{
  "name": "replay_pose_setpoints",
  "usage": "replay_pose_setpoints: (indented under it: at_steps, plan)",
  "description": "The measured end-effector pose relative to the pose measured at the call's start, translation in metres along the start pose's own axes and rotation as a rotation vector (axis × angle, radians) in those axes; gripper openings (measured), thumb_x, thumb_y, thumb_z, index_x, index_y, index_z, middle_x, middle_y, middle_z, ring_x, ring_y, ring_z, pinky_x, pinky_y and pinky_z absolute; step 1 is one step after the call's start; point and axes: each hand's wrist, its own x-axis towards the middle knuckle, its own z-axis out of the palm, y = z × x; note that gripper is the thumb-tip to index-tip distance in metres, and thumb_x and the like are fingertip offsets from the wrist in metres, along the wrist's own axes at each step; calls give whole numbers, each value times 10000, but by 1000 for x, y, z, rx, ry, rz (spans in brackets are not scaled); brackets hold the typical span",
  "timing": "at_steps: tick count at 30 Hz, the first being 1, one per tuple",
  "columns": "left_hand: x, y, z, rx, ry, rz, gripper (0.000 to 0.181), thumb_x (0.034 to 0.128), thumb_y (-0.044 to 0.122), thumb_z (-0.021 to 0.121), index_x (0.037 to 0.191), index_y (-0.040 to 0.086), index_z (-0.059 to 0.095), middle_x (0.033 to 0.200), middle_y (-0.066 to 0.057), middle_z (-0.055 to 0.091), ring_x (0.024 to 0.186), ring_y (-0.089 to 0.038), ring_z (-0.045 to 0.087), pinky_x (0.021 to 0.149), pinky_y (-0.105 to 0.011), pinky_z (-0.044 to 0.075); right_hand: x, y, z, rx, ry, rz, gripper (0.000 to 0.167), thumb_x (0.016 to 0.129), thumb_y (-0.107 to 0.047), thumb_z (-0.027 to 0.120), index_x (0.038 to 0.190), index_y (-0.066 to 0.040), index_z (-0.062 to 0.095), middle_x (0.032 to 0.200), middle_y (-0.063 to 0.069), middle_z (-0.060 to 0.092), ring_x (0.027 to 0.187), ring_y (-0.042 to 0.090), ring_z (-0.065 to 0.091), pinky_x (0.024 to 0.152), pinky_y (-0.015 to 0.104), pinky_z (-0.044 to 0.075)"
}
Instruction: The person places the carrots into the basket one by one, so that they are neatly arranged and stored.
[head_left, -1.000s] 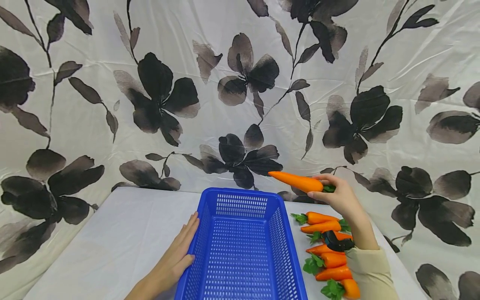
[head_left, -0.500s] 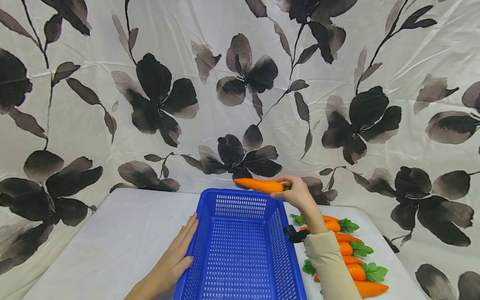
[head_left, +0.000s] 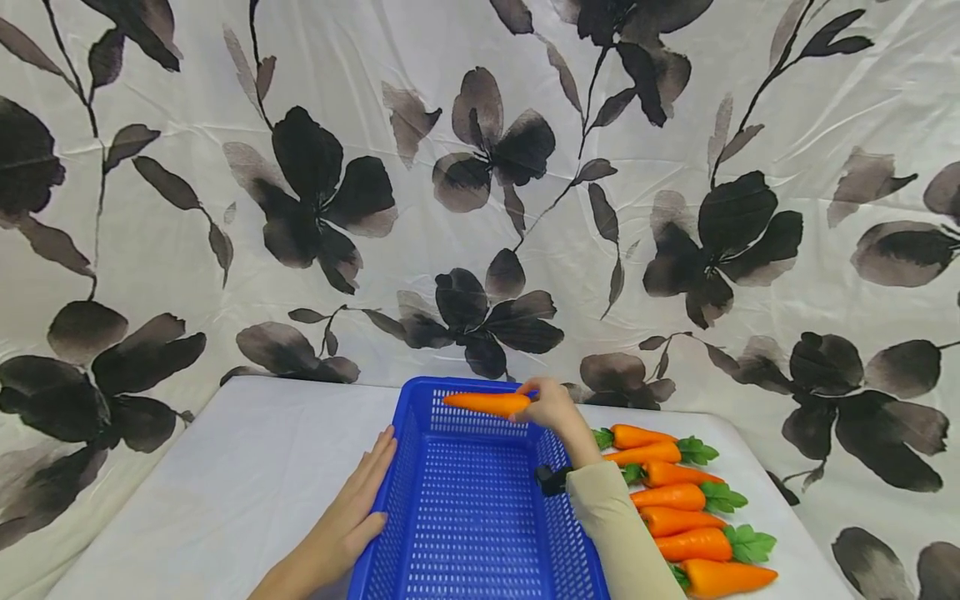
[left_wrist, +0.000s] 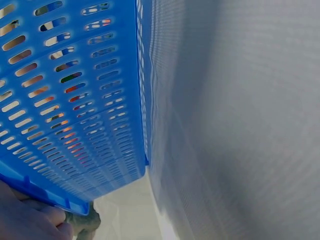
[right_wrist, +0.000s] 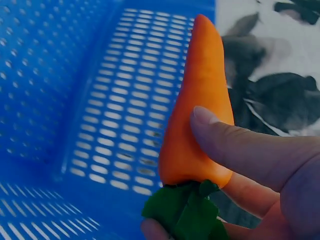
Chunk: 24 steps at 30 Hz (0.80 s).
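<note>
The right hand (head_left: 553, 407) pinches a tapered orange, green-leafed carrot (head_left: 486, 404) by its thick end, at the far end of a blue perforated plastic basket (head_left: 480, 517); the left hand (head_left: 351, 512) rests straight-fingered against the basket. Should that pinch slacken, the carrot might pivot and drop.

No text, label, brand, number or sign can be read in any view: none on the blue basket (head_left: 476, 508), on the carrot (head_left: 486, 404) at its far end, on the carrots (head_left: 675, 497) to its right, or on the patterned cloth (head_left: 480, 233) behind it.
</note>
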Motion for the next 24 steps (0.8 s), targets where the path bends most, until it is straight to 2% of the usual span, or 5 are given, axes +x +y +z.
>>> replay_pose_setpoints:
  at_steps: [4,8,15,21,24]
  plan:
    - [0,0,0,-7,14,-1,835,769,-13,461,1548,-70,166,1621,-263,101,1525,-185,4,1164,-177,-43,5,1,15,-51,-7,1,357,681,-83,868,1007,-26,731,919,114,688,837,250,603,790,419,507]
    - [1,0,0,-16,3,-4,843,767,-16,463,1550,-68,155,1622,-265,89,1525,-188,-8,1164,-180,-47,7,6,27,-80,-8,12,392,661,-100,884,1014,-37,726,974,119,691,867,257,592,821,450,501]
    - [2,2,0,-24,-3,-10,838,775,-21,457,1555,-58,152,1627,-254,79,1526,-222,1,1165,-187,-56,6,11,43,-187,20,79,379,617,-121,922,941,-102,727,956,104,675,819,266,590,737,481,494]
    - [1,0,0,-23,-26,-30,844,774,-31,452,1555,-62,133,1627,-258,61,1525,-229,-20,1162,-189,-69,1,8,53,-272,42,47,358,626,-85,911,917,-86,702,927,106,667,865,301,592,814,577,486]
    - [1,-2,1,-17,-26,-16,841,769,-42,449,1549,-77,136,1621,-273,66,1525,-258,-12,1164,-192,-67,-1,7,55,-327,58,41,356,627,-90,907,909,-93,690,920,108,658,904,325,572,820,592,486]
